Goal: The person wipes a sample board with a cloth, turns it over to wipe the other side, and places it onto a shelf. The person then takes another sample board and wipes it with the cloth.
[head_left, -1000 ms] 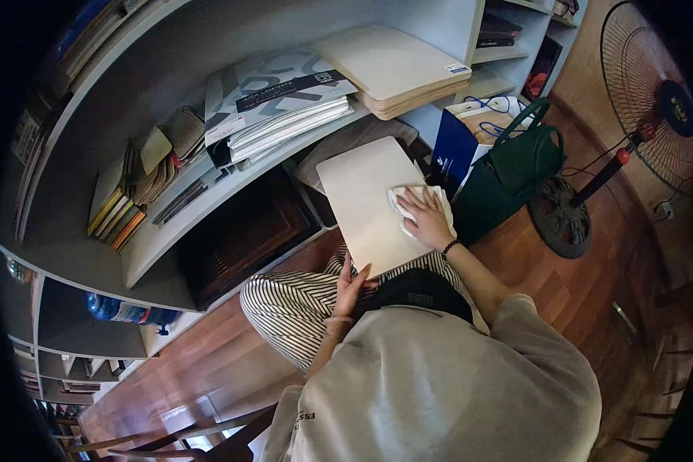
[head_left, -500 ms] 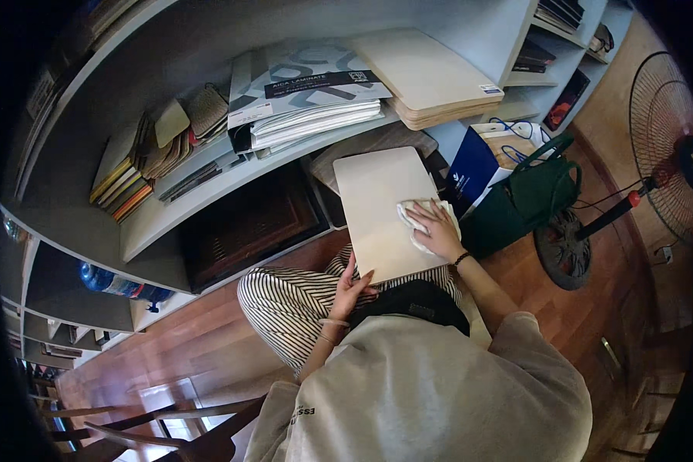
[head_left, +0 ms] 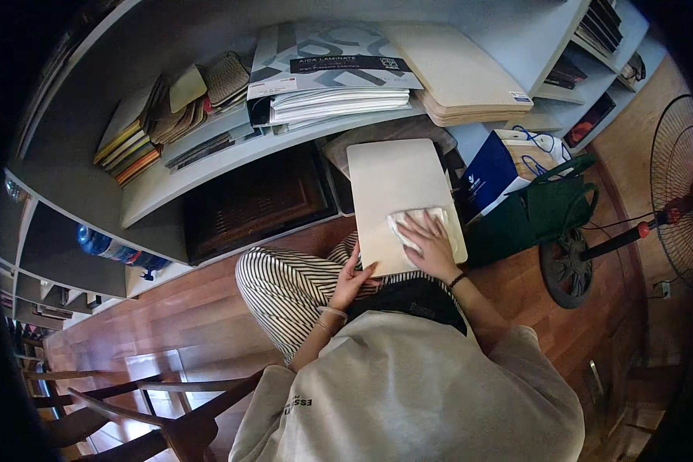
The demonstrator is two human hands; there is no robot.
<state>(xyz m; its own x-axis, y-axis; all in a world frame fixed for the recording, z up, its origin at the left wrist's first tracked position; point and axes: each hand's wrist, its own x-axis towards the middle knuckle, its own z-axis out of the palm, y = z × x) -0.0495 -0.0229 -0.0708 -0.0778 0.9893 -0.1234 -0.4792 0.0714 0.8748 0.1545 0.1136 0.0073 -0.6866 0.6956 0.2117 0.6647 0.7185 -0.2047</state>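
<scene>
A pale cream board with rounded corners (head_left: 396, 177) rests tilted over my lap. At its lower left corner my left hand (head_left: 352, 285) grips the edge, the thumb on top and the other fingers along the side and partly hidden beneath. A folded white cloth (head_left: 440, 216) lies on the board's lower right part. My right hand (head_left: 431, 248) presses that cloth flat against the surface, its fingers extended over it.
Ahead, a shelf (head_left: 231, 163) carries a thick laminate sample binder (head_left: 339, 65), a stack of similar boards (head_left: 462, 69) and small sample pieces (head_left: 189, 92). To the right stand a blue box (head_left: 489, 173), a green bag (head_left: 531, 206) and a fan (head_left: 566, 266). A wooden chair (head_left: 185, 431) is behind left.
My right hand and the cloth have slid down and leftward across the board. The left hand keeps its hold on the corner. The whole view has shifted slightly.
</scene>
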